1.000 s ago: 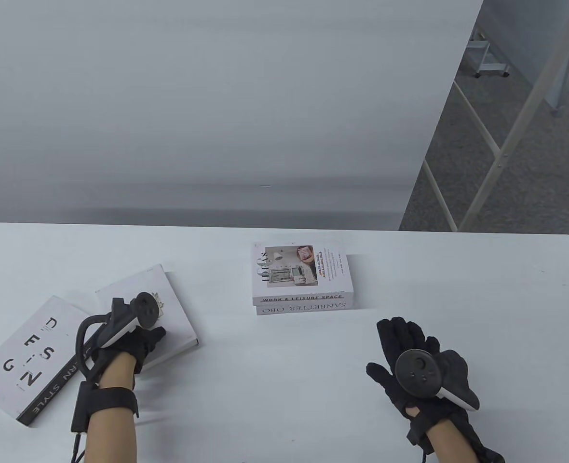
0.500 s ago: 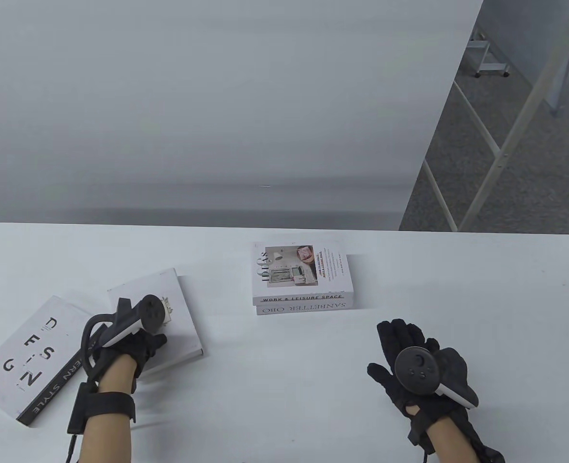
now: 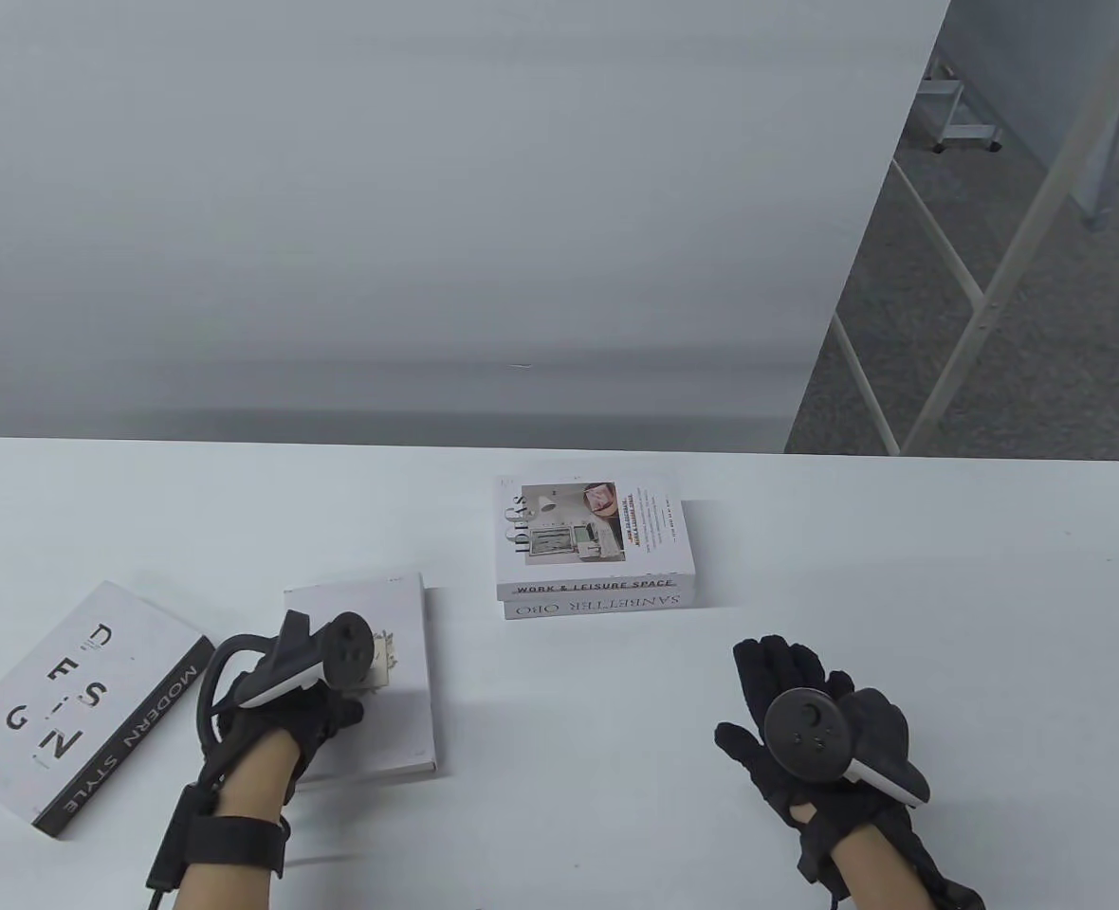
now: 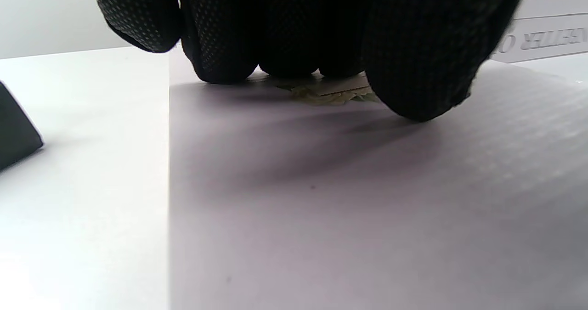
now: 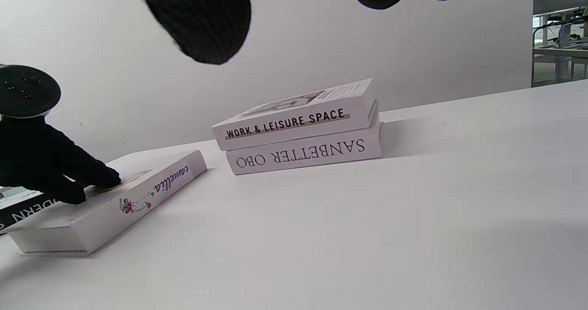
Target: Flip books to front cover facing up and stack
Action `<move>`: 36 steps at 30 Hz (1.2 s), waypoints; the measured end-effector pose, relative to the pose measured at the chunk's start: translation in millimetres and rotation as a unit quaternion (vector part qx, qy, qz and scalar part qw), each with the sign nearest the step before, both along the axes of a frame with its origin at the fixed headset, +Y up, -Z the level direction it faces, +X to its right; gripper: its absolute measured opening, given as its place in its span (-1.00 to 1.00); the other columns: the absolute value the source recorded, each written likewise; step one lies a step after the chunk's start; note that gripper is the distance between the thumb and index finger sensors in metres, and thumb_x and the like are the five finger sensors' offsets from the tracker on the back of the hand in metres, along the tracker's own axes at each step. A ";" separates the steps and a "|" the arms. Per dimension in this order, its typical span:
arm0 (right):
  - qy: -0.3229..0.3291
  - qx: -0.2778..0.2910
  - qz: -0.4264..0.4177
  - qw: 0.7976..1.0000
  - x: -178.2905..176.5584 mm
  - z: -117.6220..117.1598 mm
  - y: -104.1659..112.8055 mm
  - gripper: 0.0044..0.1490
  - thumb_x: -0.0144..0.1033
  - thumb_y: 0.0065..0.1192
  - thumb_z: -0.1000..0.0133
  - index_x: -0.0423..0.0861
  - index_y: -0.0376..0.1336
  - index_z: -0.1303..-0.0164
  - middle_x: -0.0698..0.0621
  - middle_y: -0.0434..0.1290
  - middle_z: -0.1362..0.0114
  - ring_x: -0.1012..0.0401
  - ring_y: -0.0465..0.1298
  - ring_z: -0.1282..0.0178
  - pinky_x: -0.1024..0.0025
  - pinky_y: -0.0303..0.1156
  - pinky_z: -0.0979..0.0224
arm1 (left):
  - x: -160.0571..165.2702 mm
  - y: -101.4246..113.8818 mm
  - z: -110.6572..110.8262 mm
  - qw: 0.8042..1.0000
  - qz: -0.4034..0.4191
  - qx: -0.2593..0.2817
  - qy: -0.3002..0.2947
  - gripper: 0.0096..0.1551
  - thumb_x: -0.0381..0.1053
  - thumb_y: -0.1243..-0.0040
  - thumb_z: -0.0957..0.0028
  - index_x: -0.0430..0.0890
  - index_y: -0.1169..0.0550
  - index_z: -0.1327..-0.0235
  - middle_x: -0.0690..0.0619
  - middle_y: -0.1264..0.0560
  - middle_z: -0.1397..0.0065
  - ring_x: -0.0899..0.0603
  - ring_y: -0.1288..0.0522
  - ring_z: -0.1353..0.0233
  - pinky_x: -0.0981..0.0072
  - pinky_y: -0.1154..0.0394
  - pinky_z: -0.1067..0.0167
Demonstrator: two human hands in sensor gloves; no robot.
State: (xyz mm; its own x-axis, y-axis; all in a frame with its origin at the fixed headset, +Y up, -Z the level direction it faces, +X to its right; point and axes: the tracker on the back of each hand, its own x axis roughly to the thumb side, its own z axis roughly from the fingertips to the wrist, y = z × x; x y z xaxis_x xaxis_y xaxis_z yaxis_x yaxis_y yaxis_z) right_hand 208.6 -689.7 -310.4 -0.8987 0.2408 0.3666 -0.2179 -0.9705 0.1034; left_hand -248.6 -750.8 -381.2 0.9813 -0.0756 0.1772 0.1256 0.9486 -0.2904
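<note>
A stack of two white books (image 3: pixel 595 550) lies mid-table: "WORK & LEISURE SPACE" (image 5: pixel 294 117) on top of "SANBETTER OBO" (image 5: pixel 303 154). A white book with "camellia" on its spine (image 3: pixel 398 682) lies flat left of the stack. My left hand (image 3: pixel 318 697) presses its fingertips (image 4: pixel 285 48) on this book's cover. A white and black "DESIGN / MODERN STYLE" book (image 3: pixel 76 701) lies at the far left. My right hand (image 3: pixel 787 682) rests flat and open on the table, right of the stack, holding nothing.
The white table (image 3: pixel 901 588) ends at a rounded right corner. A grey wall panel (image 3: pixel 427 237) stands behind it. White frames (image 3: pixel 996 284) stand on grey carpet to the right.
My left hand has slid the camellia book to the right and turned it, away from the DESIGN book and closer to the stack. The right hand has barely moved.
</note>
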 end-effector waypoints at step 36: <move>0.020 -0.065 0.042 0.997 -19.6 -3.3 -43.0 0.05 -0.03 0.16 -0.20 -0.35 -0.20 -0.62 -0.58 -0.08 -0.60 -0.54 0.01 -0.50 -0.63 -0.06 -0.28 | 159.8 1.0 62.5 0.978 -0.061 -0.002 -0.197 -0.30 0.27 -0.32 0.15 0.02 -0.50 -0.25 -0.05 -0.44 -0.35 -0.22 -0.64 -0.16 0.08 -0.64 -0.05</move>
State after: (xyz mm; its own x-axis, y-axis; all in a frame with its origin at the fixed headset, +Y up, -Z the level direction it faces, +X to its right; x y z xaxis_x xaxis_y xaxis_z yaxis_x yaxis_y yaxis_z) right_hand 189.0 -732.8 -313.7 -0.9026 0.2127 0.3742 -0.1292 -0.9632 0.2358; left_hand -88.8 -749.8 -318.7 0.8201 -0.1869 0.5408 0.3410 0.9186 -0.1997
